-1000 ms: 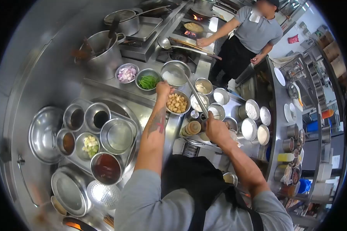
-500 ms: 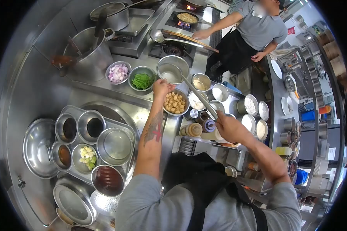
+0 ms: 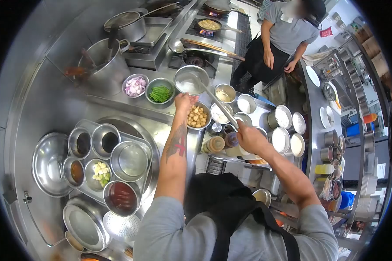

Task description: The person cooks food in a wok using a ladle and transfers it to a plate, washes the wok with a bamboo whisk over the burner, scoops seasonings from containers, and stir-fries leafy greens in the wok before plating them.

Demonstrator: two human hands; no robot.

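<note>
My left hand (image 3: 185,102) is closed at the near rim of a metal bowl (image 3: 178,75), beside the burner. My right hand (image 3: 251,138) grips the long metal handle of a ladle (image 3: 222,105), whose far end reaches into that bowl; its head is hard to make out. Just under my left hand stands a bowl of browned chunks (image 3: 197,117). To its left are a bowl of chopped green stalks (image 3: 160,93) and one of sliced purple onion (image 3: 135,86). Small tubs of white powder (image 3: 246,104) stand near my right hand.
A tray on the left holds bowls of dark sauces (image 3: 106,142), red sauce (image 3: 122,195) and cut scallion (image 3: 101,173). Behind are a tall pot (image 3: 102,65), a resting ladle (image 3: 196,48) and a pan (image 3: 209,25) over flame. A co-worker (image 3: 287,30) stands at the far right.
The bowl at my left hand has shifted slightly left and nearer, with the ladle following. The co-worker's outstretched arm has drawn back from the stove and now hangs down.
</note>
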